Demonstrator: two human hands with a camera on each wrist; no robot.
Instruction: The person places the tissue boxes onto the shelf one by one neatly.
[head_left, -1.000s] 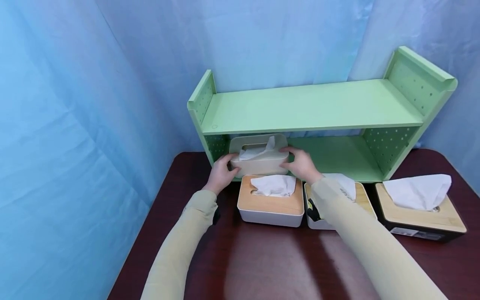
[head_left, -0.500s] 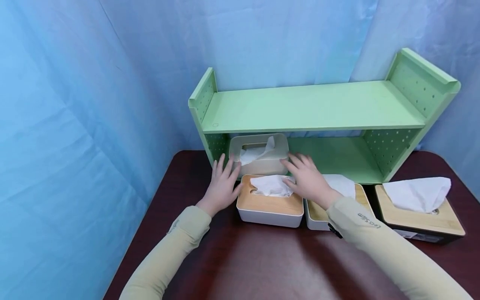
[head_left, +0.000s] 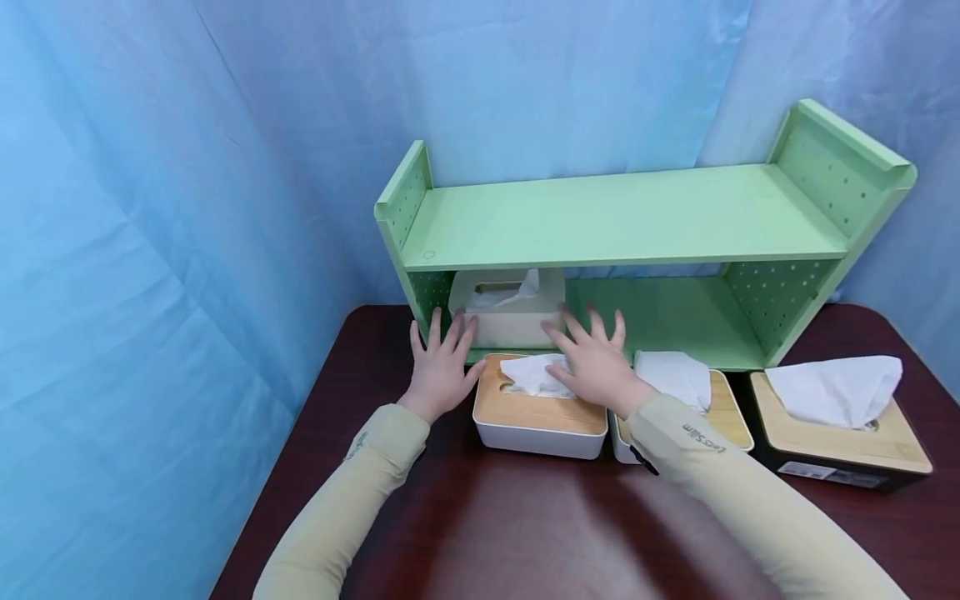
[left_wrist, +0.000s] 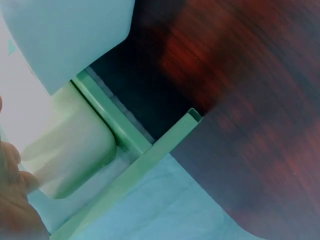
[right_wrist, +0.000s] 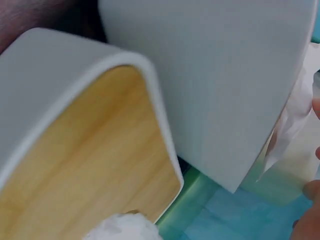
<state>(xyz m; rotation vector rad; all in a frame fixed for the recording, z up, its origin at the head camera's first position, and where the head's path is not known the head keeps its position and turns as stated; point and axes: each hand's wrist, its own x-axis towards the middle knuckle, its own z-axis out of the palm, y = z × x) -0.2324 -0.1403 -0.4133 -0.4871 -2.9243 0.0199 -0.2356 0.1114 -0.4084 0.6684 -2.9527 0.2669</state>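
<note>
A white tissue box (head_left: 517,331) with a tissue sticking out of its slot stands in the lower left compartment of the green shelf (head_left: 630,218). My left hand (head_left: 438,375) has its fingers spread, fingertips right at the box's front left corner. Fingers likewise spread, my right hand (head_left: 596,362) reaches the front right corner, its wrist passing over neighbouring boxes. In the left wrist view the box (left_wrist: 75,140) sits inside the shelf's side panel, with fingertips at its face. The right wrist view catches only a few fingers (right_wrist: 312,192) at its edge.
A white box with a wooden lid (head_left: 536,417) stands directly before the compartment. To its right are a similar wood-lidded box (head_left: 729,408) and a black box with a wooden lid (head_left: 795,408). All stand on the dark red table (head_left: 517,533); a blue curtain (head_left: 570,92) hangs behind.
Both hands have let go of the white tissue box's sides and straightened their fingers at its front. The box has shifted deeper into the shelf and slightly left.
</note>
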